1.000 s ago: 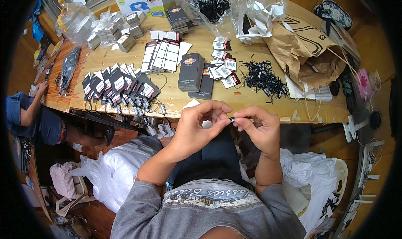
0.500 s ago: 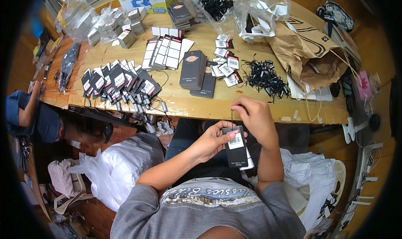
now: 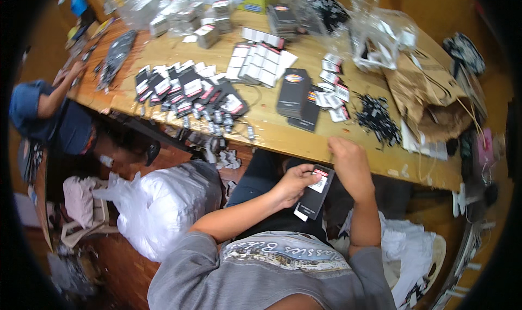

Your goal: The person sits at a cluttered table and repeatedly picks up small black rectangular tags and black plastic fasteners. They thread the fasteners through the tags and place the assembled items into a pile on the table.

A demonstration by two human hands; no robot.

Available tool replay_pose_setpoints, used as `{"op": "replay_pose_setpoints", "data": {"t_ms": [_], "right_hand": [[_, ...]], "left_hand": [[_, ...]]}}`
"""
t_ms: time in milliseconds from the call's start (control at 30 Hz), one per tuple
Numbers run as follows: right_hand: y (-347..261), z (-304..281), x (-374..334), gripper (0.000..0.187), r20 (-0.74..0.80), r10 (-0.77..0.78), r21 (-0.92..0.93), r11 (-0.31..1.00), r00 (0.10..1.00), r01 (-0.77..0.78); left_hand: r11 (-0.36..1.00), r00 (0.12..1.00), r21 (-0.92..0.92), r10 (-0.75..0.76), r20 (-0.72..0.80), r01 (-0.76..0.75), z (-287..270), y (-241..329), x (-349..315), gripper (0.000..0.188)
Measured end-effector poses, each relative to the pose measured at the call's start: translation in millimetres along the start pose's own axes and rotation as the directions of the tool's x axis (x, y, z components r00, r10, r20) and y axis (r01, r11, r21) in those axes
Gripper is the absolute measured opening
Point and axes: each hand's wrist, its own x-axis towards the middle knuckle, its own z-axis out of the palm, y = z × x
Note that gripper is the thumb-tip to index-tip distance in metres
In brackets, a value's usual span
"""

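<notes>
A black hang tag (image 3: 311, 202) with a white barcode label is pinched in my left hand (image 3: 296, 184), tilted above my lap, and a white edge shows from behind its lower end. Beside the tag's upper end is my right hand (image 3: 350, 160), its fingers curled together and blurred; whatever they hold is hidden. On the table beyond lie a stack of black tags (image 3: 293, 95), a scatter of small barcode cards (image 3: 334, 95) and a heap of black tag strings (image 3: 378, 120). Strung tags (image 3: 187, 90) are piled to the left near the table's front edge.
White label sheets (image 3: 253, 63) lie mid-table. A brown paper bag (image 3: 424, 98) stands at the right, with clear plastic bags (image 3: 375, 38) behind. A full white plastic bag (image 3: 168, 207) is on the floor at left. Another person (image 3: 49, 109) sits at the far left.
The whole view has shifted, so the table sits further right. The tag has tilted over in my left hand. The string seen between my right fingers and the tag no longer shows clearly.
</notes>
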Motion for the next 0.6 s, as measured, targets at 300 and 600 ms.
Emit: {"op": "replay_pose_setpoints", "data": {"t_ms": [300,600], "right_hand": [[-9.4,-1.4,-2.2,0.003,0.014,0.093,-0.048,0.995,0.996,-0.092],[-1.6,0.6,-5.5,0.004,-0.003,0.112,0.030,0.993,0.994,-0.112]], "left_hand": [[0.993,0.996,0.099,0.057,0.064,-0.063,-9.7,-1.9,6.9,0.023],[0.930,0.981,0.317,0.164,0.105,-0.189,2.3,0.2,1.5,0.019]]}}
